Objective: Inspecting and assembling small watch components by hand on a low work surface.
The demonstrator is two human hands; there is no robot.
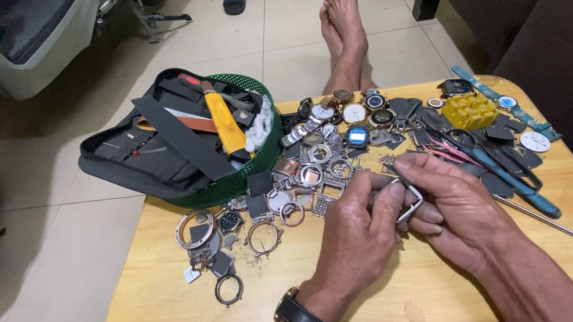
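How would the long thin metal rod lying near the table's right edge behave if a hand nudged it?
The metal rod looks round and slim, so it would probably roll on the smooth wooden table. It lies close to the right edge and could drop off. It appears straight and stiff, likely light.

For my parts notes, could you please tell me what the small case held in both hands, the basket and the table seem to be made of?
Watch case: silvery with bright glints, so probably polished metal. Basket: green, perforated lattice wall, likely moulded plastic. Table: pale yellow with faint grain, apparently varnished wood or a wood-look laminate.
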